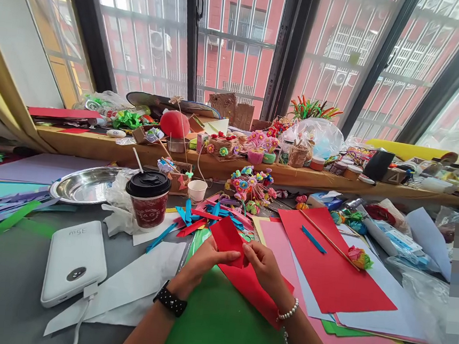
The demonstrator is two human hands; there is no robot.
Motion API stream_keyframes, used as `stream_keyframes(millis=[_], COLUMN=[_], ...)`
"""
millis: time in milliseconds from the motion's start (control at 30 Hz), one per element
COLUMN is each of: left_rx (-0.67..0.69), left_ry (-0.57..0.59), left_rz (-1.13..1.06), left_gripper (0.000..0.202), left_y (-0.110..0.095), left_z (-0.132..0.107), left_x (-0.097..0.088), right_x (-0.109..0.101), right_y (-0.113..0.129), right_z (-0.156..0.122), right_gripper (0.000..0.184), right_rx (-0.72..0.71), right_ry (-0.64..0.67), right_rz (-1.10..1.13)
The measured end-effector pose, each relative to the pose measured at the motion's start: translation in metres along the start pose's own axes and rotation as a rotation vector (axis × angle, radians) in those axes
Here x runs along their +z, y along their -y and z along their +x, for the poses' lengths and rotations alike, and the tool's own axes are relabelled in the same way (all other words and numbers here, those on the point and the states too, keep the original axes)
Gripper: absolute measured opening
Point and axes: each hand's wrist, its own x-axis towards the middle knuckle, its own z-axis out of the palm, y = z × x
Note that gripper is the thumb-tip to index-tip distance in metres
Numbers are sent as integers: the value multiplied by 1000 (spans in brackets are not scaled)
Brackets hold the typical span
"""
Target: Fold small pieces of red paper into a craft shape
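Note:
Between my two hands is a small piece of red paper (227, 237), raised over the green mat (217, 315). My left hand (205, 258), with a dark dotted band at its wrist, pinches the paper from the left, its thumb lying across the front. My right hand (260, 263) grips the lower right edge between thumb and fingers. Beneath them a longer strip of red paper (243, 288) lies on the mat, partly covered by my right hand and wrist. Just beyond the hands are folded blue and red paper pieces (193, 217).
A lidded paper cup (148, 199) with a straw stands left of my hands, near a white power bank (76, 263) with its cable. Red sheets (337, 267) top a paper stack at right, bearing a thin stick (324, 234). A metal tray (87, 183) sits far left.

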Motion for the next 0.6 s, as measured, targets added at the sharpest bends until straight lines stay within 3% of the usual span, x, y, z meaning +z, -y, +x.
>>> stream_keyframes(millis=[167,400,600], left_rx=[-82,-128,-135], left_ry=[46,229,157], left_rz=[52,121,178], left_gripper=[31,53,52], left_y=[-2,8,16], left_z=[-3,-5,-4], left_x=[-3,5,7], right_x=[-6,-12,-6], right_y=[2,13,8], right_z=[0,-3,-4], right_gripper=[37,20,15], right_rx=[-26,-25,-24], right_ry=[-74,-147,-181], right_rz=[-81,-44,-81])
